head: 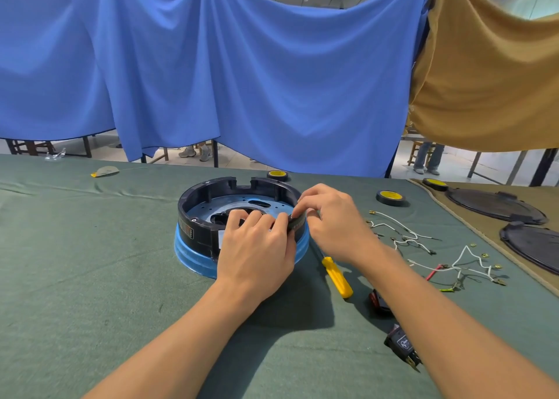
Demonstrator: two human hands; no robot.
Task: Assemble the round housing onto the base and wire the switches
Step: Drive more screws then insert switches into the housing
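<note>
The black round housing (196, 217) sits on the blue base (193, 256) in the middle of the green table. My left hand (257, 247) curls over the housing's near rim, its fingertips on the wall. My right hand (329, 217) pinches the same rim at its right side, thumb and forefinger on the black wall. Two black rocker switches lie loose at the right front: one (402, 348) by my right forearm, another (379, 303) with a red rocker partly hidden under it. White wires with terminals (402, 232) and a second bundle (462, 267) lie to the right.
A yellow-handled screwdriver (337, 277) lies beside the base. Yellow-cored tape rolls stand behind the housing (276, 174) and at the right (390, 197). Black round covers (496, 205) rest on a tan cloth at the far right. Blue and tan cloths hang behind the table.
</note>
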